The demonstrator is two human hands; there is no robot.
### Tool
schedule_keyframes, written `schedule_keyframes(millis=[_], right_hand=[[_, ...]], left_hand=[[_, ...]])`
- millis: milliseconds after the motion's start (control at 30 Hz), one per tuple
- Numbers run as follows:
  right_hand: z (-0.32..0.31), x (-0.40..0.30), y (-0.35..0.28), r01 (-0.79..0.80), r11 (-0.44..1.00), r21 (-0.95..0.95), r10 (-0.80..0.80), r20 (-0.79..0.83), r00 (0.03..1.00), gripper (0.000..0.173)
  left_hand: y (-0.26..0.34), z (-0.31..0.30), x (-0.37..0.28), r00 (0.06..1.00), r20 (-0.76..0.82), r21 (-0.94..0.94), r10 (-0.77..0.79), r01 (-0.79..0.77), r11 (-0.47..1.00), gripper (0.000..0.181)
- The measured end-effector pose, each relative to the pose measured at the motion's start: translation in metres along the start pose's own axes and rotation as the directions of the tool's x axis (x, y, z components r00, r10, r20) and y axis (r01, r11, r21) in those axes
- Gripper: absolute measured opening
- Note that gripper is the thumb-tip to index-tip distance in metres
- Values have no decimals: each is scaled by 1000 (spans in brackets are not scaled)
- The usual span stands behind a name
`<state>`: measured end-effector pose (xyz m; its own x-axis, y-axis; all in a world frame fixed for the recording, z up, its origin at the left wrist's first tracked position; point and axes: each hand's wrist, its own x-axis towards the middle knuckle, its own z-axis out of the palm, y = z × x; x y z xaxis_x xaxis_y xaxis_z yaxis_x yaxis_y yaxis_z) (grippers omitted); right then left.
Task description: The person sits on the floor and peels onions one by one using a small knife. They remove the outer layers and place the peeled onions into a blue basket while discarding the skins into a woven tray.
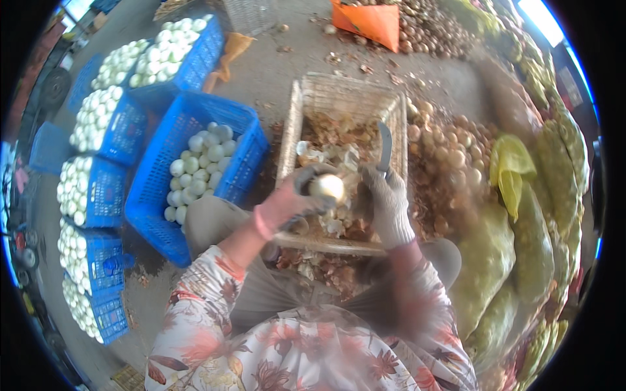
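My left hand (304, 193), in a dark-palmed work glove, grips a pale peeled onion (327, 188) over a worn crate (293, 132). In my right hand (389, 203), in a whitish knit glove, is a knife whose curved blade (385, 146) points away from me. Dry onion skins (342, 156) lie in the crate beneath both hands. Left of the crate, a blue plastic crate (156, 171) holds many peeled onions (200, 166). Unpeeled onions (452, 154) are heaped on the floor to the right.
Blue crates (105, 205) full of peeled onions line the left side. Filled mesh sacks (484, 259) lie along the right, with a yellow-green mesh bag (511, 159) near them. An orange sack (371, 22) lies beside a farther heap of onions (430, 29).
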<state>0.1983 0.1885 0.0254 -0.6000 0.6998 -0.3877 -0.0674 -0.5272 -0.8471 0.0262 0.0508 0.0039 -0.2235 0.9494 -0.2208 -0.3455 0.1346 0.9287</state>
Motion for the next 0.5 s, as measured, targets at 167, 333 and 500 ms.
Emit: schedule_keyframes(millis=[167,333,500], right_hand=[[-17,7,-4,204,731,-651,-283,-18,959,25],[-7,-6,17,663,238,-710,-633,405,660,42],[-3,-11,28,669,153,-728,-482,536,693,27]], left_hand=[[-5,-20,-5,992,-83,-239,96,-114,964,71],[1,-20,-10,979,-64,-191,193,-202,961,66],[-5,-17,-13,967,-12,-57,253,-254,966,68]])
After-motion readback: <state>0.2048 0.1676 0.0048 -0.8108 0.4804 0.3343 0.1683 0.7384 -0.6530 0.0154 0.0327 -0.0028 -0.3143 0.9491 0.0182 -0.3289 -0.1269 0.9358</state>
